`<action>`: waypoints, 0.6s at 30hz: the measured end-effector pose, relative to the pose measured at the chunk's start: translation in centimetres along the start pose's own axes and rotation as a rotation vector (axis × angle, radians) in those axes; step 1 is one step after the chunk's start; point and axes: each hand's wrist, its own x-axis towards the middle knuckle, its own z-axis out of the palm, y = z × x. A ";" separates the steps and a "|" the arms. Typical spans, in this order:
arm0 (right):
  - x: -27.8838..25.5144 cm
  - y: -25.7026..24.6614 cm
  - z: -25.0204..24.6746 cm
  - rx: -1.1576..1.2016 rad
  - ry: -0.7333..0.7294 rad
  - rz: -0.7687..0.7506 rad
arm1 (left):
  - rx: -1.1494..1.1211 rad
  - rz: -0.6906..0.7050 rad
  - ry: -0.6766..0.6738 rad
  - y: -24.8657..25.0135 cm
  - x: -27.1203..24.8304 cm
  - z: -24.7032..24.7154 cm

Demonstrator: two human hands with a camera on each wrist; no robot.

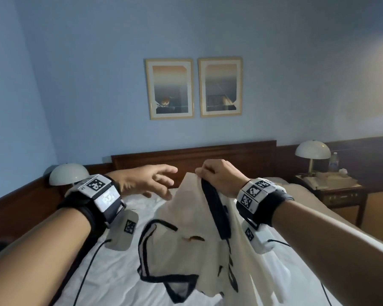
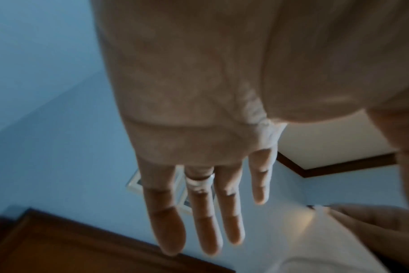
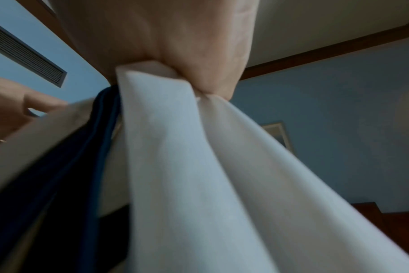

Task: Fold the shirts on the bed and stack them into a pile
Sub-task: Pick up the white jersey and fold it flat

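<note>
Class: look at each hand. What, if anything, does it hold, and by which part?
Right hand grips the white shirt by a bunched top edge; left hand holds nothing.

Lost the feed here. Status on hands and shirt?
Right hand grips white shirt, lifted over bed. Left hand open, reaching in. Nothing in the way.

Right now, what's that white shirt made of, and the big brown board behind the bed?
The shirt looks like soft, thin matte cloth, maybe cotton or jersey: it hangs in loose folds from the right hand gripping it, with dark trim. The headboard looks like dark, slightly glossy wood; whether it's solid or veneer, I can't tell.
</note>
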 end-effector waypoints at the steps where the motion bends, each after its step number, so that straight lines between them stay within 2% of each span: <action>1: 0.1 -0.3 0.1 -0.006 -0.008 -0.010 | -0.049 0.021 -0.020 0.2 0.5 1.2; 3: 0.2 -0.8 0.1 -0.015 -0.026 -0.026 | -0.082 0.109 -0.024 0.7 1.7 4.2; 4: 0.1 -0.9 0.0 -0.013 -0.031 -0.024 | -0.076 0.144 0.024 0.9 2.3 5.9; 8: -0.6 0.1 -1.6 0.137 -0.066 0.036 | -0.105 0.225 0.365 -0.4 4.7 8.8; 10: -1.6 1.2 -2.5 0.128 -0.112 0.011 | -0.217 0.217 0.433 0.3 5.2 8.6; 14: -3.6 4.3 -1.9 -0.042 -0.208 0.009 | -0.283 0.230 0.459 3.4 6.0 8.8; 18: -5.5 8.9 -0.1 -0.061 -0.138 0.007 | -0.238 0.186 0.413 5.4 7.4 9.9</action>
